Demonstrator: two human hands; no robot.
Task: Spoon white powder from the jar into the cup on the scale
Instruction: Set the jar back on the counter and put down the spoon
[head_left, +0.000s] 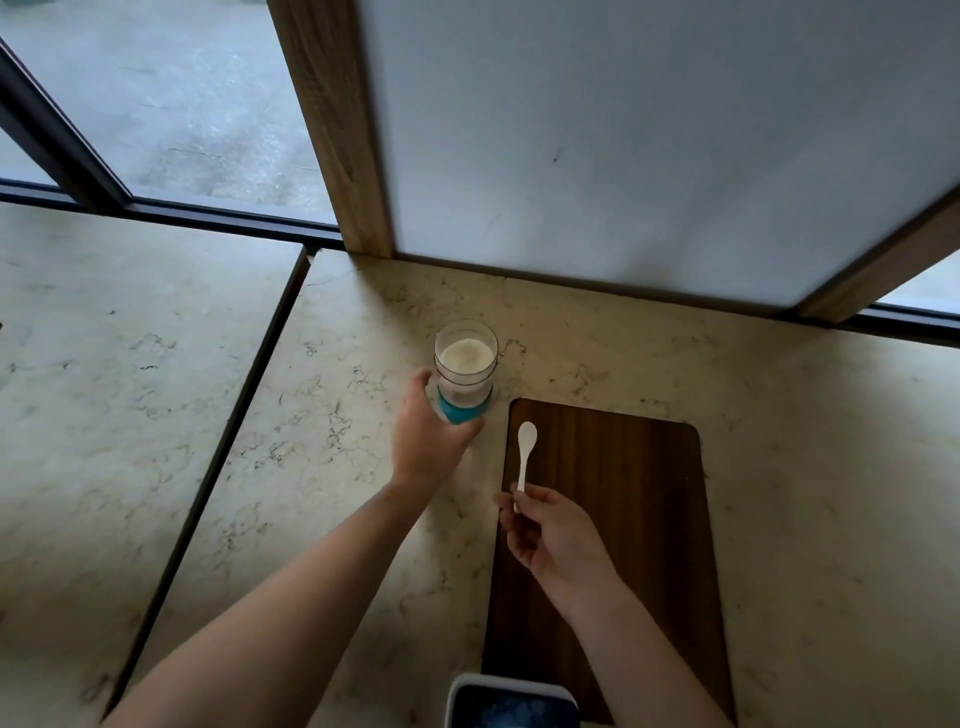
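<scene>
An open clear jar (465, 364) with a teal base holds white powder and stands on the marble counter. My left hand (428, 439) wraps around its lower part. My right hand (553, 540) pinches the handle end of a small white spoon (525, 453), whose empty bowl points away from me over the dark wooden board (623, 519). At the bottom edge, a white-framed device with a dark glossy top (511, 701), possibly the scale, is only partly in view. No cup shows in the frame.
The marble counter (337, 467) has a dark seam running diagonally on the left. A wood-framed white panel (623, 156) stands upright behind the jar. Windows with dark frames lie beyond the counter's far edge.
</scene>
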